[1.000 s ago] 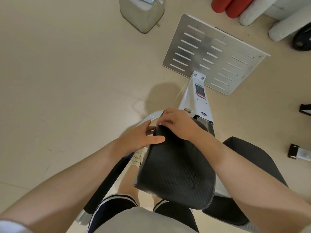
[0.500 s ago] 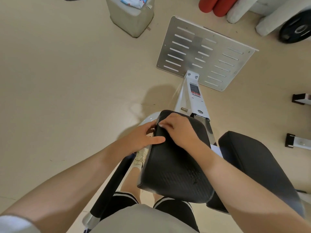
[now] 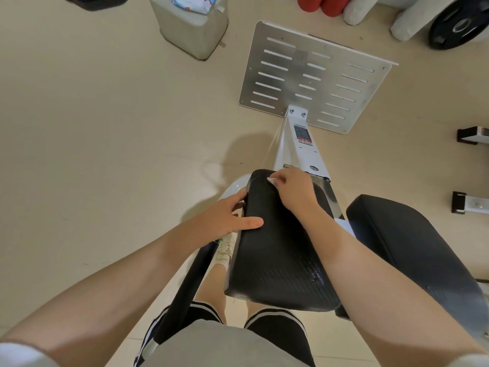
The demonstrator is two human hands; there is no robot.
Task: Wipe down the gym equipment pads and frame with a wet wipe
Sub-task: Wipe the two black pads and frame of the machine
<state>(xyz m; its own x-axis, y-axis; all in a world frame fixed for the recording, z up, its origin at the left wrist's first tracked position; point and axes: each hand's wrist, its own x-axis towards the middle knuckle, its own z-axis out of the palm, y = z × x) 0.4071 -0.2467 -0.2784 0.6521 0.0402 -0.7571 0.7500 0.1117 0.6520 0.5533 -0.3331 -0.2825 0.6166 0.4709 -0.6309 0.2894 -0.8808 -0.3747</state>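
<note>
Right hand [image 3: 291,190] has slid up the pad [image 3: 277,255], fingers pinching the wipe [image 3: 272,180]; left hand [image 3: 227,217] grips the pad's edge.

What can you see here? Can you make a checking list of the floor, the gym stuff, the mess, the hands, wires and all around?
Surface: beige smooth floor, bare here.
Job's things: black textured pad; second black pad; white metal frame; white wet wipe, mostly hidden.
Clutter: grey bin, red and white rollers, black weight plate.
Grippers: left hand steadies the textured pad; right hand pinches the wipe.
Cables: nothing seen.
Surroundings: slotted silver footplate.
</note>
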